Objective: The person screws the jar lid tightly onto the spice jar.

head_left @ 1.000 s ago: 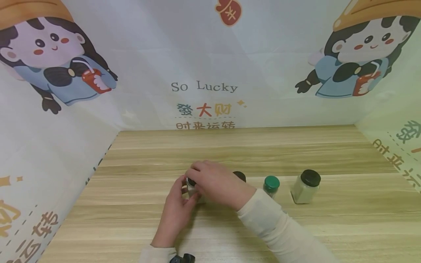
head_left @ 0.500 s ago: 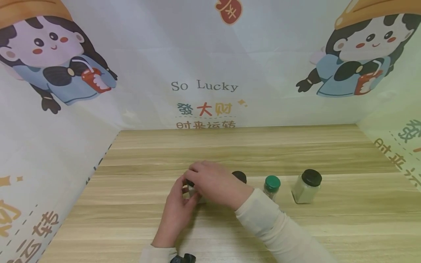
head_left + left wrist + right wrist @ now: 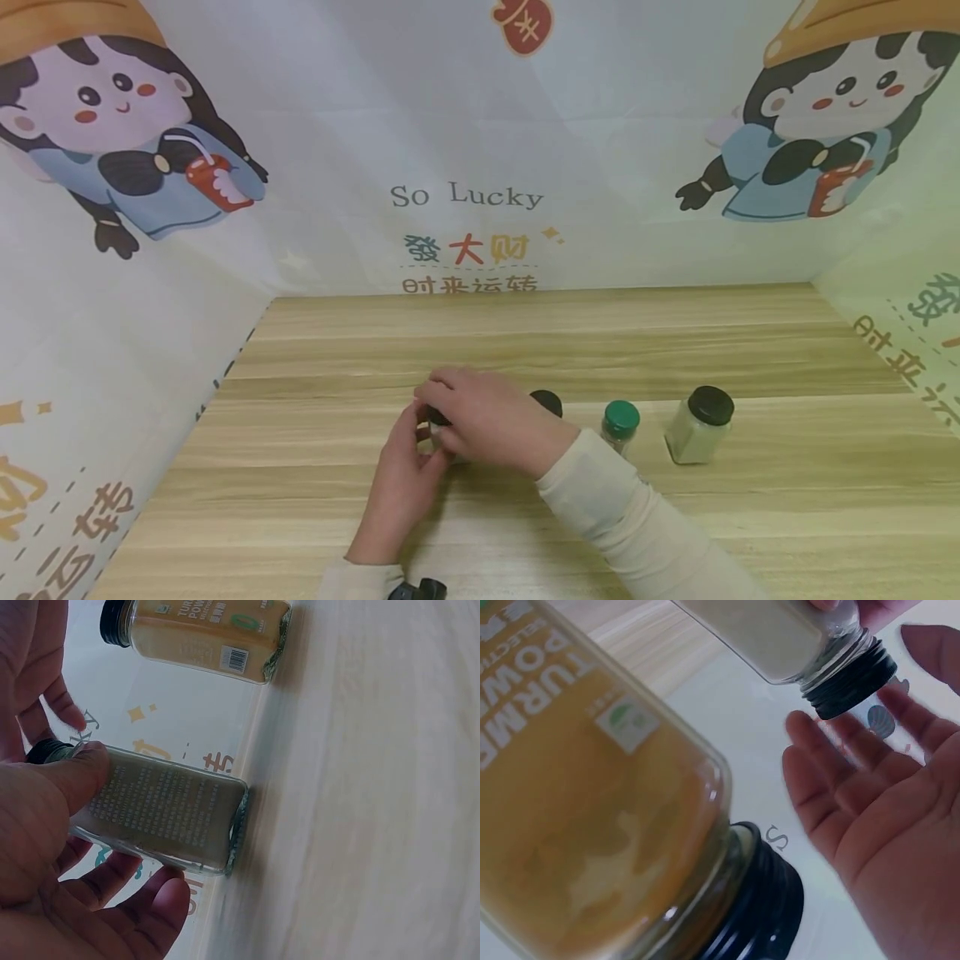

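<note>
My left hand [image 3: 403, 479] grips a square glass spice jar of pale powder [image 3: 161, 810], thumb on one face and fingers round the other side. Its black screw lid [image 3: 851, 681] is on the neck, with clear ridges showing just beneath it. Around that lid my right hand [image 3: 501, 417] is spread, fingers loosely bent. In the right wrist view its thumb stands apart from the lid, while some fingertips are beside or behind it; contact is unclear. A turmeric powder jar [image 3: 607, 802] with a black lid stands close by, mostly covered by the right hand in the head view.
Further right on the wooden table [image 3: 360, 342] stand a small jar with a green lid [image 3: 621, 421] and a pale powder jar with a black lid [image 3: 697, 437]. A printed white cloth [image 3: 637, 250] encloses the back and both sides.
The right hand's fingers have shifted slightly left over the lid, turning a little. The left hand and the jar stay in place.
</note>
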